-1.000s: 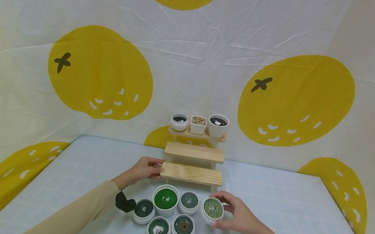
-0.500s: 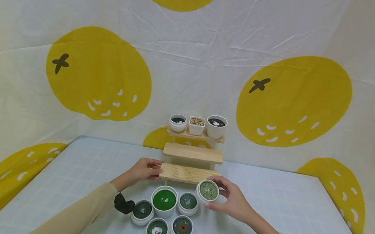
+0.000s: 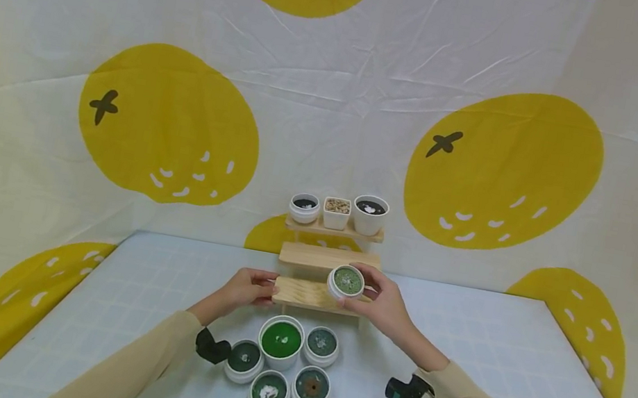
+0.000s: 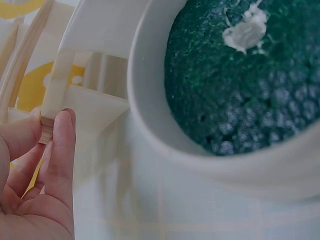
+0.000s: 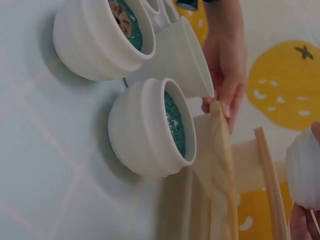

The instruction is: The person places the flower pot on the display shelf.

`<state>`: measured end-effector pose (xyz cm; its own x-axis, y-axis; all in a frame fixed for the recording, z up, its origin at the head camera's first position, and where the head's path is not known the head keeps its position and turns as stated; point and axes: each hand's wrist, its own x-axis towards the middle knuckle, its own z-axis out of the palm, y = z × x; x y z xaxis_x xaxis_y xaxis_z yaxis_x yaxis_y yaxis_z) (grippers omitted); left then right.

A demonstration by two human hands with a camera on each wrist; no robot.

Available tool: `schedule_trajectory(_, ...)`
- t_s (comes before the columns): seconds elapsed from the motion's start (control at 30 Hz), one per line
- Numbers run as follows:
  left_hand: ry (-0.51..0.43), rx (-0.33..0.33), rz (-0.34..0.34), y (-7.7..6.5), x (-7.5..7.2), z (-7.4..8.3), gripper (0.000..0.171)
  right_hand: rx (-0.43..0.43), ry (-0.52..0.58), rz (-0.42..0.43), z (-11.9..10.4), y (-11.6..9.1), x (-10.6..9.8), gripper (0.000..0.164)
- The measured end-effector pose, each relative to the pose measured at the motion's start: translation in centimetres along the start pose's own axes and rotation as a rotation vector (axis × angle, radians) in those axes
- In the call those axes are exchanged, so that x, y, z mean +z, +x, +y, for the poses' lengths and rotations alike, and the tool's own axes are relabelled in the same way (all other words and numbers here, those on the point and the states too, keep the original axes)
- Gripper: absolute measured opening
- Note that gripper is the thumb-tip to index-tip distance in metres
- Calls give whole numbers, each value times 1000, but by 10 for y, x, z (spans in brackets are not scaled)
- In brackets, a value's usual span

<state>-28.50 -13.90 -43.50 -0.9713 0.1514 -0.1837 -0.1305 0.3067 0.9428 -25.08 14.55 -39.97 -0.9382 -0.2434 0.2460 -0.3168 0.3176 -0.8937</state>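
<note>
My left hand [image 3: 244, 287] pinches the left end of the lowest step [image 3: 300, 291] of a three-step wooden stand; in the left wrist view, thumb and fingers [image 4: 61, 155] close on the board's end. My right hand [image 3: 389, 308] grips a round white pot [image 3: 335, 292] with a speckled green filling. That pot hangs over the right part of the lowest step, in front of the middle step [image 3: 310, 254]; whether it touches wood I cannot tell. Only its side shows at the right edge of the right wrist view, where the held pot [image 5: 302, 172] is cut off.
Three white pots stand on the top step [image 3: 335, 231], among them a square pot [image 3: 336, 214] of pebbles. Several white pots with green fillings cluster before the stand, including a taller pot [image 3: 281, 340] and a pot with a brown piece [image 3: 311, 389]. A patterned cloth [image 3: 331, 124] hangs behind.
My right hand has lifted the speckled-green pot from beside the cluster and carried it leftward and back, over the lowest step. The left hand has stayed on the step's end.
</note>
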Motion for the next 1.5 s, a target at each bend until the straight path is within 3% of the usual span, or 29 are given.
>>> schedule_trajectory(0.47, 7, 3, 7, 3, -2, -2, 42, -56, 26, -25, -15, 31, 20, 65)
schedule_trajectory(0.8, 30, 0, 8, 3, -1, -1, 43, 13, 11, 4, -16, 52, 29, 65)
schedule_trajectory(0.93, 27, -6, 9, 3, 0, -2, 43, 7, -7, 20, -18, 58, 33, 66)
schedule_trajectory(1.17, -41, 38, -5, 4, 1, -7, 42, -22, 29, 54, -15, 67, 41, 64)
schedule_trajectory(1.5, -33, 34, 7, 3, 0, -6, 41, -25, -18, 46, -14, 75, 49, 59)
